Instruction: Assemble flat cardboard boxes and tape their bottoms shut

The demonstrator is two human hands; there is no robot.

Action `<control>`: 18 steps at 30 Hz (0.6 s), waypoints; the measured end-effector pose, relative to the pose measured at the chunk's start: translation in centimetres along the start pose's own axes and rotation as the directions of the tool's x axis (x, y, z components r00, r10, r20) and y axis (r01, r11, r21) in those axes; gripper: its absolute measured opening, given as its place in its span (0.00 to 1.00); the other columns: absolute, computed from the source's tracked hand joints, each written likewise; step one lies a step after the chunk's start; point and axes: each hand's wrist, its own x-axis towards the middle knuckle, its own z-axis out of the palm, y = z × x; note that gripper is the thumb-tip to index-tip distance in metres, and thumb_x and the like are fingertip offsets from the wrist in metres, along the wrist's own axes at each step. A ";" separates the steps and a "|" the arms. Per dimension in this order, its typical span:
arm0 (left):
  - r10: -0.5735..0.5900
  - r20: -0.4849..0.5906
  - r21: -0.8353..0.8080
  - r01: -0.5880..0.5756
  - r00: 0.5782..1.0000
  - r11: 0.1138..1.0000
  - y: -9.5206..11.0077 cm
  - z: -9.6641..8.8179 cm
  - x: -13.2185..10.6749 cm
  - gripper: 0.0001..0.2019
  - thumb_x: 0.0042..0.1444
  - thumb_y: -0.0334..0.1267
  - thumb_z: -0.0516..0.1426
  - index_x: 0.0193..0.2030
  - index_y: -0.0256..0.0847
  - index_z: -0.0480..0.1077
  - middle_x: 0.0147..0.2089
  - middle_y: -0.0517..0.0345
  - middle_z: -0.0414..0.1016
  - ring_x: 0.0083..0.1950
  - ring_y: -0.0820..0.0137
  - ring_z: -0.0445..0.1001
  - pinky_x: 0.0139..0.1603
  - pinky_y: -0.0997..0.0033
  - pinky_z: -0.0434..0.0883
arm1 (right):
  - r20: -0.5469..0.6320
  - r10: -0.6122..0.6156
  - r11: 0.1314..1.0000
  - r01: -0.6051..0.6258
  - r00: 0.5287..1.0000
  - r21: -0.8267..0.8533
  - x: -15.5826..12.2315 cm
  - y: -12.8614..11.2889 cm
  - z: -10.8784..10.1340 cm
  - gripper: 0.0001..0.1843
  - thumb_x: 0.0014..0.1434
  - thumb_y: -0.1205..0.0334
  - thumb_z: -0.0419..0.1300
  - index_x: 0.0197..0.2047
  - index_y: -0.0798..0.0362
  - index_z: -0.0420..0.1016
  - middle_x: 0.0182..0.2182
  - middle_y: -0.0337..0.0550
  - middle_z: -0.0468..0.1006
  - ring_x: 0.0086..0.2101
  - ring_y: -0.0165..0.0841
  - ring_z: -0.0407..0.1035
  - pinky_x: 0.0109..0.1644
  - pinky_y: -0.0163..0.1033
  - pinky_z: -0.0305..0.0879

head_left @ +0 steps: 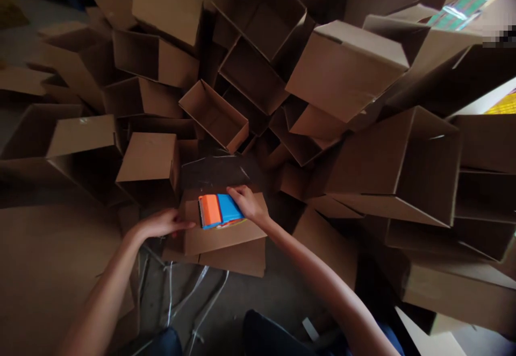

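In my right hand [246, 201] is a blue and orange tape dispenser [230, 208], its toothed orange end pointing left. It is over a flattened cardboard box [226, 239] in front of me; whether it presses on the cardboard I cannot tell. My left hand [167, 223] is at the left edge of that box, with its index finger stretched over the cardboard towards the dispenser and the other fingers partly hidden. No object shows in the left hand.
Many open cardboard boxes [368, 168] are heaped ahead and on both sides. A small open box [215, 116] lies just beyond the flattened one. Large cardboard sheets [60, 270] lie at left. Loose white straps [201, 280] trail over the floor [237, 297] near my knees.
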 end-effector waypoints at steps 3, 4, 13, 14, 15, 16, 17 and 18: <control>0.071 -0.110 -0.037 -0.076 0.991 0.996 0.0 -1.4 -1.2 0.29 0.54 0.66 0.48 0.25 0.41 0.70 0.27 0.57 0.75 0.33 0.64 0.72 0.33 0.69 0.61 | 0.013 0.038 0.996 -0.039 0.999 0.075 0.4 1.1 -0.3 0.22 0.53 0.42 0.49 0.19 0.49 0.51 0.18 0.33 0.51 0.23 0.26 0.47 0.26 0.35 0.44; 0.114 -0.159 -0.078 -0.128 0.981 0.989 0.2 -1.8 -1.5 0.28 0.56 0.65 0.47 0.27 0.41 0.71 0.29 0.57 0.76 0.35 0.64 0.73 0.36 0.69 0.63 | 0.022 0.054 0.992 -0.056 0.998 0.111 0.6 1.4 -0.3 0.22 0.52 0.42 0.50 0.19 0.49 0.51 0.18 0.32 0.51 0.22 0.26 0.48 0.26 0.35 0.44; 0.296 -0.200 -0.428 -0.355 0.934 0.831 5.4 -0.9 -3.5 0.26 0.57 0.63 0.51 0.37 0.40 0.74 0.40 0.53 0.80 0.47 0.62 0.74 0.50 0.65 0.67 | 0.051 0.084 0.967 -0.094 0.995 0.235 0.9 3.5 -1.4 0.23 0.51 0.41 0.53 0.18 0.50 0.56 0.17 0.33 0.54 0.23 0.27 0.52 0.27 0.34 0.52; 0.310 -0.191 -0.445 -0.364 0.931 0.818 5.9 -0.6 -3.6 0.26 0.58 0.63 0.51 0.37 0.40 0.74 0.40 0.53 0.80 0.46 0.63 0.74 0.50 0.65 0.67 | 0.051 0.087 0.967 -0.097 0.995 0.235 0.8 3.5 -1.4 0.24 0.52 0.41 0.53 0.17 0.50 0.56 0.17 0.33 0.55 0.23 0.27 0.52 0.27 0.34 0.52; 0.327 -0.181 -0.461 -0.374 0.927 0.805 6.4 -0.3 -3.7 0.25 0.59 0.62 0.51 0.37 0.40 0.75 0.40 0.54 0.80 0.46 0.63 0.74 0.49 0.65 0.68 | 0.049 0.094 0.967 -0.103 0.994 0.235 0.7 3.5 -1.5 0.23 0.52 0.41 0.53 0.17 0.50 0.57 0.18 0.34 0.55 0.23 0.28 0.52 0.27 0.35 0.52; 0.348 -0.166 -0.476 -0.384 0.923 0.792 6.8 0.0 -3.7 0.25 0.60 0.61 0.51 0.37 0.40 0.75 0.40 0.54 0.79 0.45 0.64 0.74 0.48 0.65 0.68 | 0.044 0.104 0.966 -0.112 0.994 0.233 0.7 3.4 -1.5 0.23 0.52 0.42 0.53 0.18 0.50 0.58 0.18 0.34 0.56 0.23 0.28 0.53 0.27 0.35 0.53; 0.369 -0.149 -0.492 -0.393 0.917 0.777 7.0 0.3 -3.7 0.25 0.61 0.60 0.50 0.37 0.40 0.75 0.39 0.53 0.79 0.44 0.64 0.74 0.47 0.65 0.68 | 0.040 0.119 0.965 -0.125 0.992 0.230 0.6 3.3 -1.5 0.23 0.53 0.42 0.53 0.18 0.50 0.59 0.19 0.34 0.57 0.24 0.28 0.54 0.28 0.35 0.54; 0.390 -0.134 -0.510 -0.401 0.911 0.761 7.3 0.6 -3.6 0.25 0.62 0.59 0.50 0.37 0.39 0.75 0.39 0.53 0.79 0.44 0.65 0.74 0.46 0.66 0.68 | 0.038 0.136 0.964 -0.141 0.990 0.226 0.6 3.2 -1.5 0.22 0.54 0.43 0.53 0.19 0.50 0.60 0.19 0.35 0.58 0.25 0.29 0.55 0.29 0.35 0.56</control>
